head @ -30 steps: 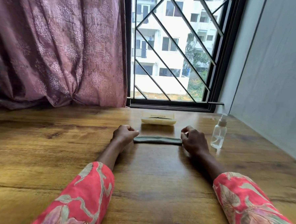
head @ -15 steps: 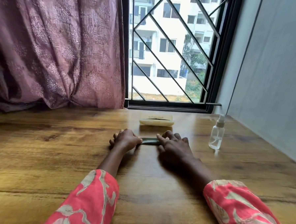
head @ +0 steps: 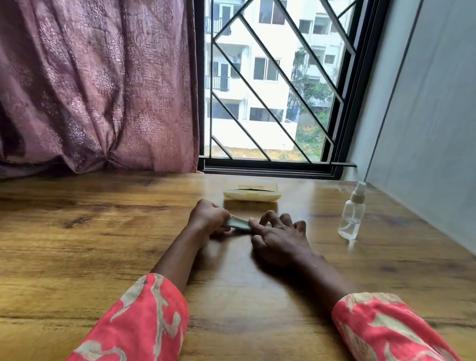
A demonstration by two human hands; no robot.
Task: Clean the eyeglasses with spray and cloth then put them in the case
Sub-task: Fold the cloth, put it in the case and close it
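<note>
A flat dark green case (head: 238,224) lies on the wooden table (head: 89,255) between my hands. My left hand (head: 207,218) grips its left end with curled fingers and tilts it slightly up. My right hand (head: 276,239) arches over its right part, with the thumb and bent fingers closed on it, and hides most of its length. Behind them lies a cream-coloured flat pouch (head: 252,194) with printed text. A clear spray bottle (head: 352,212) stands upright to the right of my right hand. No eyeglasses or cloth show.
A barred window (head: 269,80) and a mauve curtain (head: 90,73) close off the table's far edge. A grey wall (head: 439,113) runs along the right side, close behind the bottle.
My right hand slid left from the case's right end and now covers most of it. My left hand stayed on the left end, which has lifted a little.
</note>
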